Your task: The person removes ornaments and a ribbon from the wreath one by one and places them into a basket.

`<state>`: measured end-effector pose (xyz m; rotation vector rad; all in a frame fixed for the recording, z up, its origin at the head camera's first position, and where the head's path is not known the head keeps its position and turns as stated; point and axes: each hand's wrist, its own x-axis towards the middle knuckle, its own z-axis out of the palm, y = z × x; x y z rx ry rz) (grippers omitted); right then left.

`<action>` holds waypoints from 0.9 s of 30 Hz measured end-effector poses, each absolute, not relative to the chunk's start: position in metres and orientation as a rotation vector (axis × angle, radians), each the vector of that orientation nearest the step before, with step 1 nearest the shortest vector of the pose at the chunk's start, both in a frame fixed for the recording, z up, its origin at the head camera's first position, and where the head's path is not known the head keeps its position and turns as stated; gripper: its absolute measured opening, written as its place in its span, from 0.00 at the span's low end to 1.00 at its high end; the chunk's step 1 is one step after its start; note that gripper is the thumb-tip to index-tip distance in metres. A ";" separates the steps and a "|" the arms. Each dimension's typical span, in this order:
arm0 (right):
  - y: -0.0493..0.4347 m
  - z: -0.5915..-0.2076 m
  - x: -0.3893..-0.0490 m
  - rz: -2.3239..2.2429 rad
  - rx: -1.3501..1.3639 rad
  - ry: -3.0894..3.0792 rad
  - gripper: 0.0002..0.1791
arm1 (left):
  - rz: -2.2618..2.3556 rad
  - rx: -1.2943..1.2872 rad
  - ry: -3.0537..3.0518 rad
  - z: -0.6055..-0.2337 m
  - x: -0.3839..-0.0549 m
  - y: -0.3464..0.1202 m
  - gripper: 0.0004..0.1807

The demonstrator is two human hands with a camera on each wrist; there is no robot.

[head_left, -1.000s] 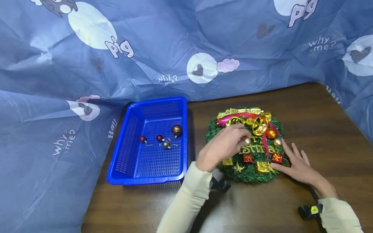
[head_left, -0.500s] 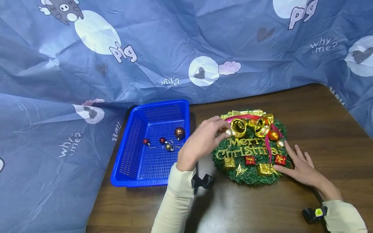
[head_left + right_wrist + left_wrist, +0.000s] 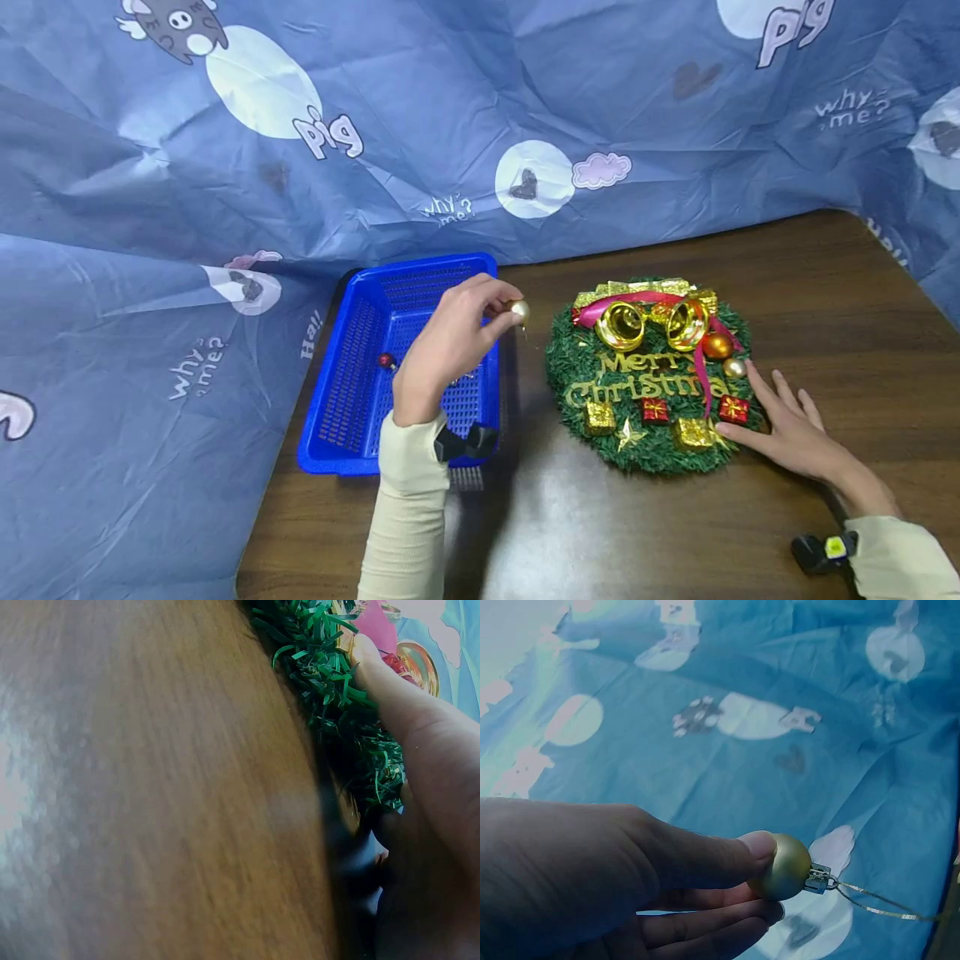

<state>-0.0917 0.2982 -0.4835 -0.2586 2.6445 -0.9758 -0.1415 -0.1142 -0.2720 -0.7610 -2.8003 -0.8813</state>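
Note:
Between thumb and fingers, my left hand (image 3: pixel 448 343) pinches a small gold bauble (image 3: pixel 789 867) with a metal cap and a looped gold thread. In the head view this hand is raised over the right rim of the blue plastic basket (image 3: pixel 324 463). A green Christmas wreath (image 3: pixel 577 425) lies on the table, bearing gold bells, a pink ribbon, gold lettering and small gift boxes. My right hand (image 3: pixel 798 437) rests at the wreath's right edge with fingers extended; its thumb (image 3: pixel 390 686) touches the wreath near a gold box.
A red bauble (image 3: pixel 386 360) lies in the basket; my left hand and forearm hide other things there. The wooden table (image 3: pixel 570 533) meets a blue patterned cloth (image 3: pixel 420 125) behind and at the left. An orange bauble (image 3: pixel 717 345) sits on the wreath's right side.
My left hand has moved left with the gold bauble, from above the wreath to the basket's right rim. The wreath's lettering has come into view. My right hand stays at the wreath's edge.

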 end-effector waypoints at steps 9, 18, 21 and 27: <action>0.296 -0.483 -0.090 -0.974 -0.256 2.633 0.56 | -0.888 -0.578 -2.818 -0.271 -0.139 -0.153 0.09; 0.297 -0.482 -0.090 -0.960 -0.238 2.628 0.56 | -0.866 -0.458 -2.851 -0.277 -0.137 -0.182 0.09; 0.297 -0.482 -0.091 -0.967 -0.250 2.629 0.55 | -0.862 -0.421 -2.872 -0.279 -0.137 -0.189 0.09; 0.296 -0.480 -0.092 -0.951 -0.257 2.635 0.55 | -0.847 -0.354 -2.904 -0.285 -0.138 -0.201 0.08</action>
